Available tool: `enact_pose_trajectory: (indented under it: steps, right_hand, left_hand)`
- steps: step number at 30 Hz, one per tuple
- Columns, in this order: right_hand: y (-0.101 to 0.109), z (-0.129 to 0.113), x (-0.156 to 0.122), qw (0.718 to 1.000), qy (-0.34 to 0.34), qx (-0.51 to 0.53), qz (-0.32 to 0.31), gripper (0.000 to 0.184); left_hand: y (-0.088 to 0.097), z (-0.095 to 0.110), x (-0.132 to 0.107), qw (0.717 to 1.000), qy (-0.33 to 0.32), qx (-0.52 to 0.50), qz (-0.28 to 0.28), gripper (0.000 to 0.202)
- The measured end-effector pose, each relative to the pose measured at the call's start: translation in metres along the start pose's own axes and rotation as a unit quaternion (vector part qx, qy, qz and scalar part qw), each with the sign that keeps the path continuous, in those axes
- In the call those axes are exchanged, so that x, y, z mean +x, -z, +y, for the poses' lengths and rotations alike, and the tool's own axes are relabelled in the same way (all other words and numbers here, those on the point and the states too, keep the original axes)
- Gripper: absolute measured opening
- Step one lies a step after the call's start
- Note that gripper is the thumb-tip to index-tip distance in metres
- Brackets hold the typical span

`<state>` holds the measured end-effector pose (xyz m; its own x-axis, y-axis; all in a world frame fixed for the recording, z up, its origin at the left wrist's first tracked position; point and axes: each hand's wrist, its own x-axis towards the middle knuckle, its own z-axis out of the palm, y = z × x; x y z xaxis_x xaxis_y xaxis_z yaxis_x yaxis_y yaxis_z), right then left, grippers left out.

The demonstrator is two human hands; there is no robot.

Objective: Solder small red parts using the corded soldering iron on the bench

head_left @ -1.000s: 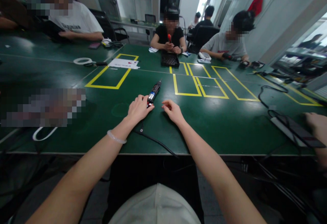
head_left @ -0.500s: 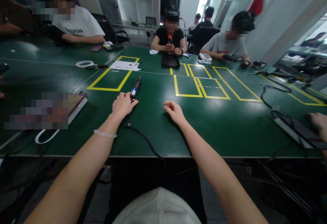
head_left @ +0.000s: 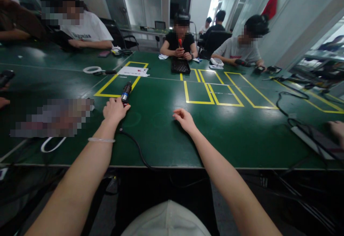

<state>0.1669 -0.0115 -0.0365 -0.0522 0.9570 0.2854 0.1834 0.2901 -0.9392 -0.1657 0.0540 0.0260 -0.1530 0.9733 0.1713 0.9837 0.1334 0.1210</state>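
My left hand (head_left: 114,110) is wrapped round the grip of a corded electric screwdriver (head_left: 126,91). The tool has a dark front end and a blue and silver band, and it points away from me over the yellow-taped rectangle on the left. My fingers hide its rear part. A black cord (head_left: 137,144) runs from behind the hand to the table's front edge. My right hand (head_left: 185,117) is on or just above the green table (head_left: 161,135), fingers loosely bent and slightly apart, with nothing in it.
A white paper (head_left: 133,71) lies beyond the screwdriver. Yellow tape rectangles (head_left: 200,102) mark the table. A black tray (head_left: 180,66) stands before a person opposite, who holds a red-tipped tool. A white cable loop (head_left: 92,70) is at left, a dark flat device (head_left: 317,137) with cords at right.
My left hand has slid the screwdriver leftward, and its cord has followed. The tool now reaches the left taped rectangle. My right hand has barely moved.
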Motion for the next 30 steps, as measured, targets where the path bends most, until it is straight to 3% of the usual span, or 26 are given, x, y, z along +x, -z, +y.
enact_pose_trajectory:
  steps: [5, 16, 20, 24, 27, 30]
  right_hand:
    - [0.0, -0.002, -0.001, 1.0, -0.004, -0.001, -0.007, 0.02]
    - [0.0, -0.001, 0.0, 1.0, -0.009, 0.001, -0.009, 0.019]
    - [0.0, -0.004, -0.001, 1.0, -0.012, -0.004, -0.01, 0.018]
    - [-0.001, -0.005, -0.001, 1.0, -0.011, -0.006, -0.01, 0.017]
    - [-0.002, -0.004, -0.001, 1.0, -0.01, -0.005, -0.009, 0.019]
    - [-0.002, -0.006, 0.0, 1.0, -0.015, 0.01, -0.006, 0.019]
  left_hand:
    - [0.002, -0.007, -0.004, 1.0, 0.014, -0.005, 0.008, 0.062]
    - [0.003, 0.0, -0.01, 0.995, -0.027, 0.041, 0.082, 0.053]
    - [0.005, 0.001, -0.011, 0.996, -0.023, 0.045, 0.079, 0.048]
    - [0.007, 0.003, -0.013, 0.991, -0.018, 0.048, 0.12, 0.047]
    - [0.009, 0.009, -0.014, 0.987, -0.04, 0.016, 0.152, 0.048]
    - [0.009, 0.028, -0.019, 0.985, -0.09, -0.085, 0.121, 0.046]
